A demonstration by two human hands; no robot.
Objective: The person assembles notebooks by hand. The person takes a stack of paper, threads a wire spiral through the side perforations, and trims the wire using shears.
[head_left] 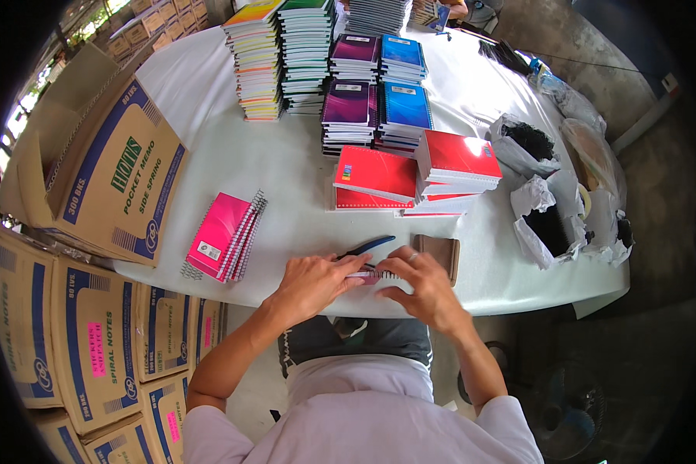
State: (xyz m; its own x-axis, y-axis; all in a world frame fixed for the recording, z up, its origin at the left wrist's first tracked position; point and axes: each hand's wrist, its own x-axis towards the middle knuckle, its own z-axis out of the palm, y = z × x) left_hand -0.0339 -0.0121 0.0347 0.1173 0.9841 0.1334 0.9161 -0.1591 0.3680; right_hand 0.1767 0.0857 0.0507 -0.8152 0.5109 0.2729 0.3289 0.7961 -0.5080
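My left hand [311, 284] grips a small pink spiral notebook [369, 279] at the table's near edge, its fingers closed over the left end. My right hand [429, 288], with a ring on one finger, is closed around the notebook's right end, at the white wire coil; the exact finger contact is partly hidden. Just beyond the hands lie blue-handled pliers [373, 245], partly covered by the left fingers. A flat brown block [443, 257] sits beside my right hand. Left of my hands, a fanned pile of pink spiral notebooks [220, 236] rests on the table.
Red notebooks [375, 172] are stacked ahead, with purple [346, 104], blue [407, 106], green and yellow-orange stacks beyond. Paper-wrapped bundles of black coils [545, 228] stand at right. An open carton [120, 174] is on the left; more cartons [93, 340] are piled below. A fan [568, 410] stands lower right.
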